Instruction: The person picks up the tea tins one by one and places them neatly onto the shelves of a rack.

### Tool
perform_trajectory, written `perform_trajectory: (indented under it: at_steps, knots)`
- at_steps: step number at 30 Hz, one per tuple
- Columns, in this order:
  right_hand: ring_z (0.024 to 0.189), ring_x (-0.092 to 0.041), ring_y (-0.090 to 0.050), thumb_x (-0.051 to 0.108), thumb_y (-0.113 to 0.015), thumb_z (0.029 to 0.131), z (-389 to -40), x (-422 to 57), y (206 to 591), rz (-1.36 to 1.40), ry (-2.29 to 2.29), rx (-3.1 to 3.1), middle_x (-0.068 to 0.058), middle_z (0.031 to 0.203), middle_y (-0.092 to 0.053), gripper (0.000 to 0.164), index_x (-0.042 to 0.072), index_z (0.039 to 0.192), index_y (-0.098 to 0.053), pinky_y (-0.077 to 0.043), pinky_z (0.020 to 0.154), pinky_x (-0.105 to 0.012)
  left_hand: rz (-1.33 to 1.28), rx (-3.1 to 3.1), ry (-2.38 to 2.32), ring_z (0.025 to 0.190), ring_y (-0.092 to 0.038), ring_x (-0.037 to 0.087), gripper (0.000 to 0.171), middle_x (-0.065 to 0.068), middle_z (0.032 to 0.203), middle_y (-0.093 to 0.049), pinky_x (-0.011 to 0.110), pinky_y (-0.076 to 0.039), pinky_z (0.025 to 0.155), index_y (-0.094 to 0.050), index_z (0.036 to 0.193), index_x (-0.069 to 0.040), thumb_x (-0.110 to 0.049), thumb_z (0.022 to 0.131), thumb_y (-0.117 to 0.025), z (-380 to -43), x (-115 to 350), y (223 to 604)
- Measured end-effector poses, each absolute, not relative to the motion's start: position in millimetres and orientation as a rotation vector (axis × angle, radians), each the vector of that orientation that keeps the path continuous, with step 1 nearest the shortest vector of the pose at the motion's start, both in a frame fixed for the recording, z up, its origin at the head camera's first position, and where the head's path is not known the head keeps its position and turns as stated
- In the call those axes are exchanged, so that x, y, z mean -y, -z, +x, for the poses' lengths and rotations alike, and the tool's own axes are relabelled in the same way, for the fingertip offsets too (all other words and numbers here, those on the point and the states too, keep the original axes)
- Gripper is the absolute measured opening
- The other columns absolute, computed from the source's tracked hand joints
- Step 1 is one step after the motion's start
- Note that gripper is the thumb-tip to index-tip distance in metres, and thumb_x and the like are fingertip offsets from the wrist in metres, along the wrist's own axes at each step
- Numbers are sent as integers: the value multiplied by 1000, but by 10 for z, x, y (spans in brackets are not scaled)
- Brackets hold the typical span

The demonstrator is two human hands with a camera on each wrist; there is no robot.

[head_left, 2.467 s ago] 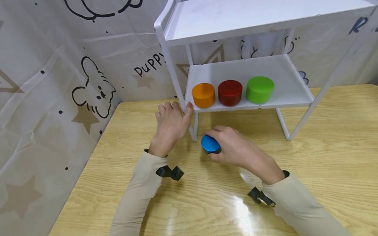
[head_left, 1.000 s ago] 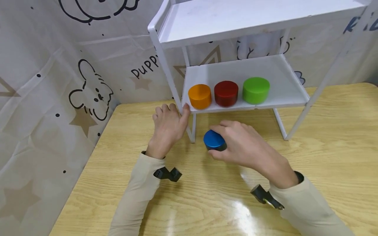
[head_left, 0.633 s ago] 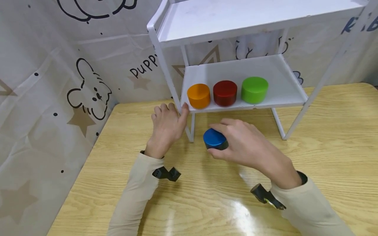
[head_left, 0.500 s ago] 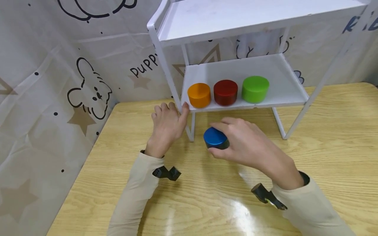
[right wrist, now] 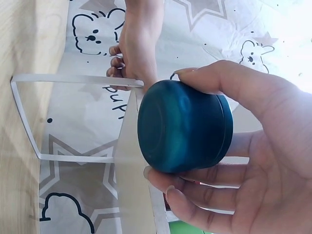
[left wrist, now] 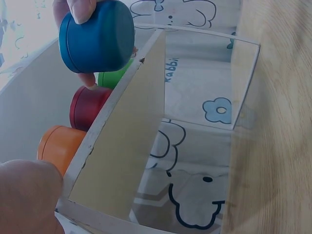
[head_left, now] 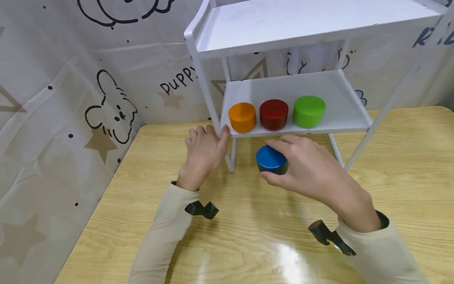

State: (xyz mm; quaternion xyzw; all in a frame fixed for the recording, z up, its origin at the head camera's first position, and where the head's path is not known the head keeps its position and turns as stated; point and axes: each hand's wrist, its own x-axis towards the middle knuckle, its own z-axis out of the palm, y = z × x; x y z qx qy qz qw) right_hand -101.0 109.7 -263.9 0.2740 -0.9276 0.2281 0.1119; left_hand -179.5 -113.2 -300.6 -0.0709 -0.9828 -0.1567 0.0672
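Note:
My right hand holds a round blue tin by its side, thumb nearer me and fingers on the far side. In the right wrist view the tin has a rounded bottom edge and a lid seam. It hangs above the table, in front of the lower shelf's front edge. My left hand grips the front left post of the white shelf rack, thumb at the lower shelf's corner. On that shelf an orange tin, a dark red tin and a green tin stand in a row.
The rack's upper shelf overhangs the lower one. Its thin legs stand on the wooden table. A printed cloth hangs behind and to the left. Each wrist wears a small black camera mount.
The right hand has raised the blue tin from low by the table and moved it right, toward the shelf's front. The left hand stays at the post; the three shelved tins stay put.

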Motion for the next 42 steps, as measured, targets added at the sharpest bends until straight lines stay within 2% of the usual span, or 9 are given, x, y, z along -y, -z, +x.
perform_trajectory:
  at_steps: [11,22,42]
  knots:
    - [92,-28,-63,32,-79,78,-1024,-1099,2639,794,-667,2737,-16,112,-64,56,0,120,-63,-53,74,-43,-221,2945,492,80,-36,36,61,17,86,-42,42,-29,70,-47,85,0,-51,99,-17,-1807,1133,3006]
    - [89,-26,-63,30,-79,78,-1036,-1183,2602,763,-672,2707,-13,107,-65,50,2,116,-64,-54,75,-43,-220,2963,485,80,-37,36,61,18,86,-43,42,-30,69,-48,87,1,-50,99,-17,-1804,1131,2992]
    - [96,-34,-64,32,-78,80,-1048,-1341,2543,712,-664,2783,-22,116,-62,62,-3,127,-58,-53,78,-47,-251,2977,503,81,-36,36,61,18,86,-43,42,-29,70,-47,87,1,-49,100,-15,-1800,1126,2994]
